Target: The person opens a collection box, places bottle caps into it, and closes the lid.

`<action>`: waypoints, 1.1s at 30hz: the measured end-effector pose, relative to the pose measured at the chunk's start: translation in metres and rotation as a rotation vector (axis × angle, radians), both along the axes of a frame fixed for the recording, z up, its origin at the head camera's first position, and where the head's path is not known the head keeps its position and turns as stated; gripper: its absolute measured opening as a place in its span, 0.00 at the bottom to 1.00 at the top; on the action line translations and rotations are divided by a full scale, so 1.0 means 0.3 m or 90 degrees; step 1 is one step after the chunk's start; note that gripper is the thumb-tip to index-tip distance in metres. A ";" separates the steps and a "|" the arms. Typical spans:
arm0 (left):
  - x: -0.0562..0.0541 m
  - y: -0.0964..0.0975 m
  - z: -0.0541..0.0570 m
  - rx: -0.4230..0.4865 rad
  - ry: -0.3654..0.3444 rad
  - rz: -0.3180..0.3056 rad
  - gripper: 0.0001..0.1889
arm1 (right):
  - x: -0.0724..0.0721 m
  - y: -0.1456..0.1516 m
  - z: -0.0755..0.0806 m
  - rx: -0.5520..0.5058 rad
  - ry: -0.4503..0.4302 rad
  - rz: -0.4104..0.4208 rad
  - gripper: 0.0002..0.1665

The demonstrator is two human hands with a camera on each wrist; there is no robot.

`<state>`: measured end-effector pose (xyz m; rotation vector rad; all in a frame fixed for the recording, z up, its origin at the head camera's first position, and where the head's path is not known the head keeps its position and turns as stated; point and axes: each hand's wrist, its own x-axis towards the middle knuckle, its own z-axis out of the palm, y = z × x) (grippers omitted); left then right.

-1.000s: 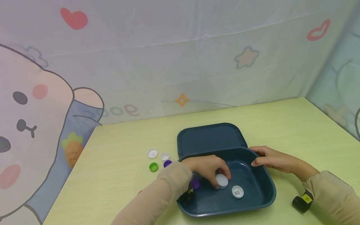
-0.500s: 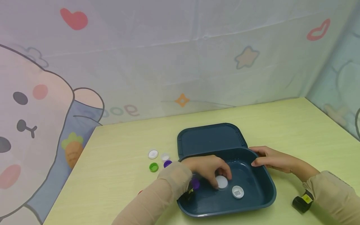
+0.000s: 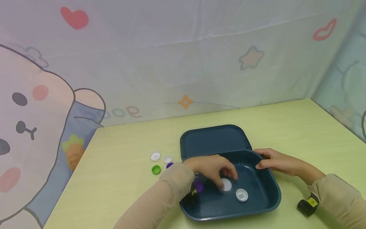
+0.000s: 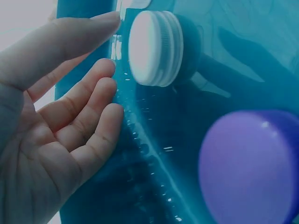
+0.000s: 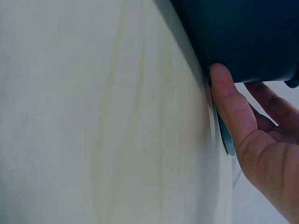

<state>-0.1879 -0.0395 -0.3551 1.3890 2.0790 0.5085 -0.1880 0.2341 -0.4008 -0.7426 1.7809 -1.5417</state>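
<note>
My left hand (image 3: pixel 213 168) is inside a dark teal plastic box (image 3: pixel 228 218), its fingers loosely bent and holding nothing. A white screw cap (image 3: pixel 226 184) sits on the box floor just past the thumb; in the left wrist view the fingertips are apart from this ribbed white cap (image 4: pixel 156 49). A purple cap (image 3: pixel 198 186) is under my left wrist, large in the left wrist view. Another white cap (image 3: pixel 241 195) lies hollow side up in the box. My right hand (image 3: pixel 281 163) grips the box's far right corner, thumb over the rim and fingers outside against the wall (image 5: pixel 252 42).
Behind the box lies its dark lid (image 3: pixel 214 141). Left of it on the table are a white cap (image 3: pixel 155 156), a clear-white cap (image 3: pixel 167 159), a green cap (image 3: pixel 156 170) and a purple cap (image 3: pixel 170 165). A black item with a yellow label (image 3: pixel 307 206) lies by my right sleeve.
My left hand has let go of the white cap, which was tilted between its fingers and now stands on the box floor. The right hand has stayed on the corner.
</note>
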 end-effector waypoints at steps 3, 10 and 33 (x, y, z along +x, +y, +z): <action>0.000 -0.004 0.015 0.007 -0.002 0.003 0.21 | 0.003 -0.002 0.003 -0.004 -0.004 -0.001 0.30; 0.001 -0.032 0.062 0.019 0.011 0.019 0.21 | 0.006 -0.002 0.004 -0.012 -0.005 0.001 0.31; 0.004 -0.191 0.142 0.065 0.005 0.121 0.22 | 0.003 0.002 0.004 -0.008 0.003 0.010 0.31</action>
